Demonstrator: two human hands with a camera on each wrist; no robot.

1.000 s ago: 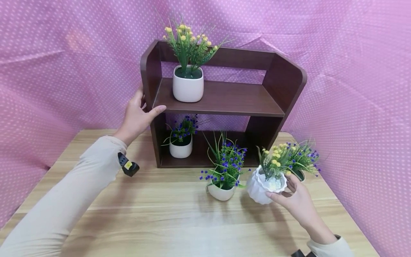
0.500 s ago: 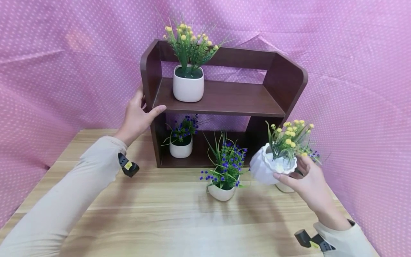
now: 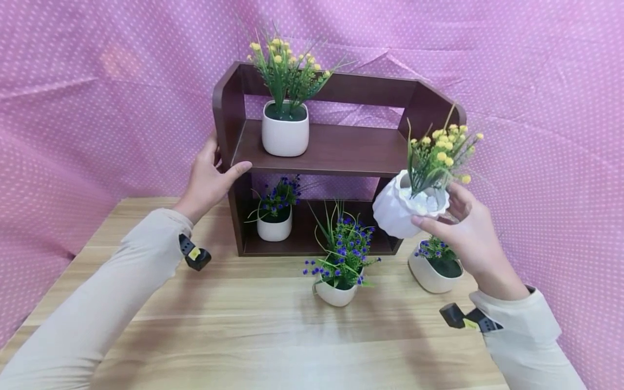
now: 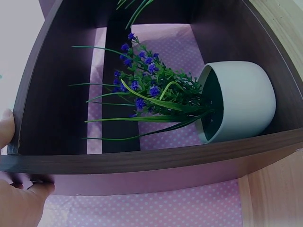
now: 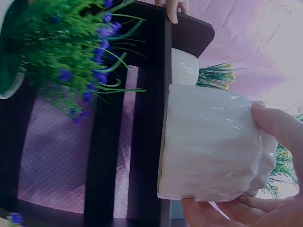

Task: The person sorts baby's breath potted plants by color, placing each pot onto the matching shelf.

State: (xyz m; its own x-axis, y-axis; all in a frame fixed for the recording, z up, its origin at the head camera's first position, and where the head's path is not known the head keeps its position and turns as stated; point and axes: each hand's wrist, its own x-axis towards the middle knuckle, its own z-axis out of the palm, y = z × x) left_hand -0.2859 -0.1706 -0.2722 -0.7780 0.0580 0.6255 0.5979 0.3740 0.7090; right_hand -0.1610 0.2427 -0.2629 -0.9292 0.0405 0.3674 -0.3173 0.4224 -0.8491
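My right hand grips a white ridged flowerpot with yellow artificial flowers, thumb on the near side and fingers behind. The pot is raised and tilted in front of the shelf's right side; in the right wrist view its ridged wall fills the middle. My left hand holds the left side panel of the dark brown two-tier shelf, thumb over the upper board's front edge. In the left wrist view only parts of that hand show at the lower left.
A white pot with yellow flowers stands on the upper tier's left. Below it sits a white pot with blue flowers. Two more blue-flowered pots, one central and one right, stand on the wooden table. Pink dotted cloth hangs behind.
My right hand has lifted the ridged flowerpot from near the table up to the upper board's height. The blue-flowered pot behind it has come into view. My left hand stays on the shelf.
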